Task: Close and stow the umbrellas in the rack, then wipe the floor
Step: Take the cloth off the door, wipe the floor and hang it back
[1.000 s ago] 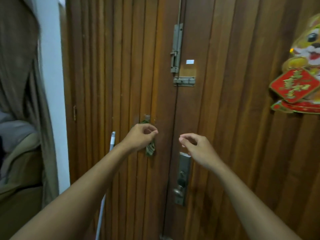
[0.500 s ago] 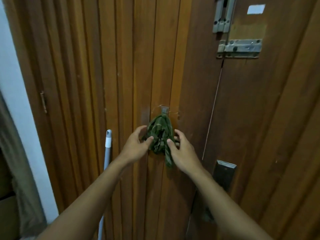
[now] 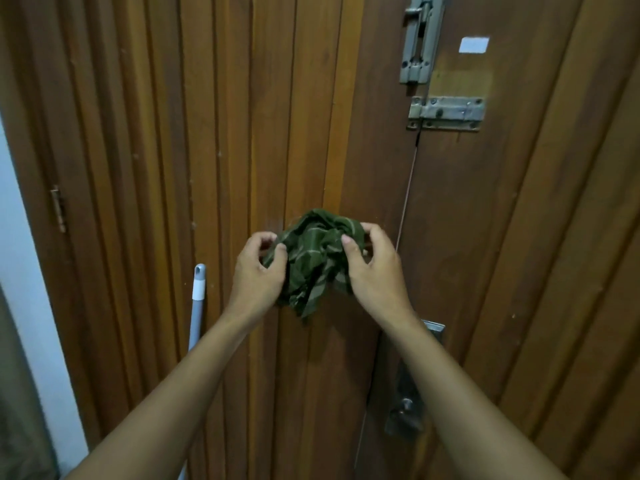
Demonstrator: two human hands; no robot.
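- A grey pole point(image 3: 197, 306) with a white tip leans against the wooden door point(image 3: 138, 168) at the left, just beside the left forearm; it is untouched, as it was 1 second ago.
- The left hand point(image 3: 256, 275) has changed its job: 1 second ago it alone pinched at the green cloth point(image 3: 313, 261) where it hung on the door; now its fingers are curled closed on the cloth's left edge, thumb and forefinger gripping a fold.
- The cloth, half a second ago hanging in a narrow bunch from a small hook, is now gathered into a loose crumpled ball between the 2 hands, in front of the door at about mid-height. The hook is hidden behind it, so I cannot tell whether the cloth is fully free.
- It is dark green with pale check lines, thin and soft-looking, with a ragged tail drooping below the hands.
- The right hand point(image 3: 372, 271), empty and reaching 1 second ago, now clutches the cloth's right side, fingers bent over the top.
- My reading: this is the rag being fetched for the floor wipe. No umbrellas or rack are in view, so that part cannot be judged.
- Further right, a metal latch point(image 3: 446, 112) sits high on the door.
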